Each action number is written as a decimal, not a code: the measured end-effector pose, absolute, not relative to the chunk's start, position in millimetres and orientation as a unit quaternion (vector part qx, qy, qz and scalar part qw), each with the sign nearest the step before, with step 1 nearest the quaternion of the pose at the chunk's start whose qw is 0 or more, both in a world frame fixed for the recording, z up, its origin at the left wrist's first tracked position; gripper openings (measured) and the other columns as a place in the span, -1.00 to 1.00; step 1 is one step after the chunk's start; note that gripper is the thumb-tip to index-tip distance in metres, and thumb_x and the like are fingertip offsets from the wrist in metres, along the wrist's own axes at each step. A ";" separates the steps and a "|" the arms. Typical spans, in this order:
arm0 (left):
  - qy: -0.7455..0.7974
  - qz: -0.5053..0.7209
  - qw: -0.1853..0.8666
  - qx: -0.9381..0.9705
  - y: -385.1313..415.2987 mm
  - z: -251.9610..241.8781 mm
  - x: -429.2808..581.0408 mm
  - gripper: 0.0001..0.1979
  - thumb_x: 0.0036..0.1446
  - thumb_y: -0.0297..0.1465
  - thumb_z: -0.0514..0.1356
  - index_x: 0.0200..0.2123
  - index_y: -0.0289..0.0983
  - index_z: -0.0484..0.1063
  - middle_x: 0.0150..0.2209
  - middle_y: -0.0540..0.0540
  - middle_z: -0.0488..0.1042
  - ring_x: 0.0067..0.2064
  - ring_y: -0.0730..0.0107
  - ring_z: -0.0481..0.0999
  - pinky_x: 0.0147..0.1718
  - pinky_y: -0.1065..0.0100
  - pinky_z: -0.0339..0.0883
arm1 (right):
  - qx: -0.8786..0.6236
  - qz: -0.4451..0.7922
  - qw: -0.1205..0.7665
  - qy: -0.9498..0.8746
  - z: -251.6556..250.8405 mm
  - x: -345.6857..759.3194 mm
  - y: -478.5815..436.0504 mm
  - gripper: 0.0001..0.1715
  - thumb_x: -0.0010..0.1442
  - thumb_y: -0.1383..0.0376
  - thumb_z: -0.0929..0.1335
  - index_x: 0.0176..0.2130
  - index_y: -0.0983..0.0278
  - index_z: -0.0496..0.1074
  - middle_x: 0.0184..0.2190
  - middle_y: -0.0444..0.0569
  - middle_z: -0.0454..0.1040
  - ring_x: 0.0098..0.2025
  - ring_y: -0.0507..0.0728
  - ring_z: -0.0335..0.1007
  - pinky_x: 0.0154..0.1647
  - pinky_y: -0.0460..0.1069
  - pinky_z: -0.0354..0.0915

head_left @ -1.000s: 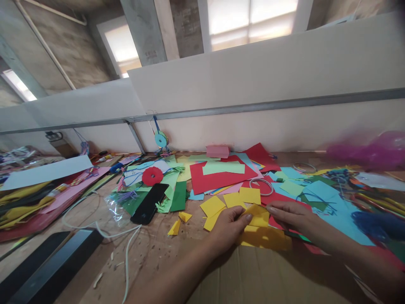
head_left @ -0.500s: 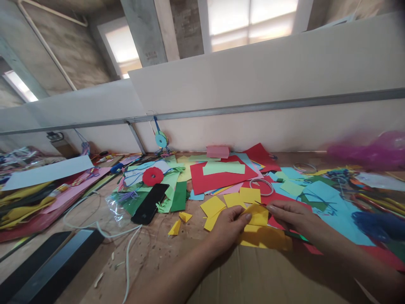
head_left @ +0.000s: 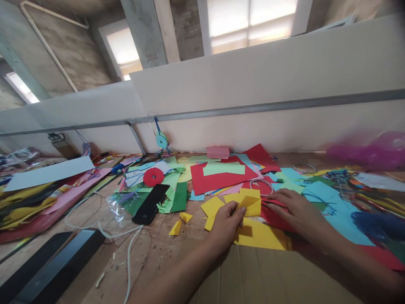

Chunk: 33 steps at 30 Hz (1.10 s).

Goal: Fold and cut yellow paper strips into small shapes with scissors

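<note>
My left hand (head_left: 226,223) pinches a folded piece of yellow paper (head_left: 253,207) between thumb and fingers. To the right of that piece, my right hand (head_left: 289,207) hovers over or rests on red paper (head_left: 275,219) with its fingers stretched out. No object shows in it, though its underside is hidden. Below my hands lies a yellow paper strip (head_left: 262,236). Yellow paper squares (head_left: 212,207) lie beyond my left hand, and two small folded yellow pieces (head_left: 175,228) sit left of it.
A black phone (head_left: 151,204) and a red round disc (head_left: 153,177) lie to the left among green paper. A white cable (head_left: 128,253) runs across the table beside a black box (head_left: 60,268). Blue sheets (head_left: 325,192) spread at right. Brown cardboard (head_left: 240,274) lies in front.
My right hand has come away from the yellow paper, moving slightly up and right, and its fingers have straightened. My left hand keeps the paper, shifted a little left.
</note>
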<state>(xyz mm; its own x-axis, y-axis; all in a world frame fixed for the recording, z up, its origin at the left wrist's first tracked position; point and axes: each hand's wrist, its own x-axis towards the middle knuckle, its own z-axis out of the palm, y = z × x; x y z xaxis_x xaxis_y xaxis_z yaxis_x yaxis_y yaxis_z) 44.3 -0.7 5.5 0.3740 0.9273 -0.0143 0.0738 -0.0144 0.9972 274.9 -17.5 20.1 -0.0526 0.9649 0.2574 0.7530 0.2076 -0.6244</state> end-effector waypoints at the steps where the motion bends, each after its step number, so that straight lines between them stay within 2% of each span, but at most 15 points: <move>1: 0.413 0.381 0.566 0.604 -1.7 6.0 45.3 -0.69 0.16 -0.16 0.14 -0.48 -0.26 0.28 -0.57 0.08 0.26 -0.51 0.51 0.20 -0.49 0.44 0.05 | -0.591 0.224 0.338 -0.698 24.2 268.9 -21.1 -0.61 0.19 -0.04 0.31 -0.16 0.11 0.56 -0.09 0.04 0.50 -0.03 0.32 0.38 0.00 0.17 0.24; 4: 0.409 0.385 0.572 0.597 -6.2 7.9 49.7 -0.73 0.14 -0.17 0.16 -0.41 -0.28 0.34 -0.54 0.04 0.34 -0.49 0.49 0.26 -0.48 0.44 0.10 | -0.553 0.428 0.383 -0.603 35.4 248.5 -33.0 -0.55 0.15 -0.08 0.35 -0.13 0.15 0.53 -0.08 0.02 0.53 -0.04 0.31 0.43 -0.07 0.13 0.34; 7: 0.392 0.376 0.599 0.588 -11.9 9.5 54.3 -0.72 0.12 -0.17 0.18 -0.33 -0.30 0.38 -0.52 0.01 0.41 -0.51 0.50 0.28 -0.49 0.44 0.13 | -0.524 0.495 0.403 -0.564 38.8 236.4 -39.9 -0.57 0.09 -0.07 0.40 -0.21 0.19 0.52 -0.22 -0.01 0.57 -0.15 0.28 0.47 -0.15 0.10 0.37; 11: 0.370 0.346 0.637 0.580 -16.6 10.7 56.5 -0.63 0.09 -0.09 0.19 -0.32 -0.32 0.38 -0.46 -0.06 0.48 -0.51 0.50 0.34 -0.47 0.43 0.20 | -0.534 0.469 0.410 -0.572 37.1 238.1 -40.4 -0.64 0.12 -0.03 0.40 -0.36 0.21 0.49 -0.36 -0.08 0.54 -0.27 0.19 0.44 -0.26 0.03 0.32; 15: 0.368 0.344 0.636 0.585 -16.9 10.6 54.4 -0.53 0.14 0.02 0.10 -0.38 -0.32 0.39 -0.44 -0.08 0.46 -0.46 0.44 0.37 -0.45 0.41 0.25 | -0.551 0.415 0.407 -0.599 36.5 243.0 -39.1 -0.65 0.16 0.01 0.37 -0.44 0.21 0.43 -0.46 -0.13 0.45 -0.37 0.12 0.35 -0.35 -0.03 0.26; 21: 0.379 0.327 0.616 0.607 -17.4 9.9 53.3 -0.61 0.05 -0.05 0.24 -0.40 -0.31 0.39 -0.44 -0.05 0.47 -0.47 0.48 0.37 -0.42 0.43 0.22 | -0.561 0.372 0.403 -0.620 34.9 243.7 -38.6 -0.63 0.16 -0.01 0.36 -0.45 0.22 0.43 -0.48 -0.12 0.43 -0.38 0.12 0.33 -0.38 -0.03 0.25; 26: 0.376 0.329 0.627 0.597 -18.7 13.4 55.3 -0.60 -0.01 -0.05 0.28 -0.43 -0.30 0.36 -0.46 -0.05 0.46 -0.46 0.48 0.37 -0.43 0.42 0.25 | -0.564 0.365 0.415 -0.614 37.8 241.9 -39.5 -0.64 0.12 0.01 0.39 -0.48 0.21 0.41 -0.53 -0.15 0.41 -0.42 0.11 0.34 -0.40 -0.03 0.26; 33: 0.380 0.370 0.598 0.601 -20.6 17.2 57.4 -0.65 0.05 -0.11 0.26 -0.36 -0.33 0.43 -0.46 -0.06 0.44 -0.43 0.43 0.39 -0.43 0.42 0.21 | -0.515 0.484 0.409 -0.578 38.1 234.5 -43.0 -0.68 0.08 0.02 0.44 -0.30 0.21 0.52 -0.32 -0.06 0.57 -0.28 0.19 0.48 -0.31 0.00 0.32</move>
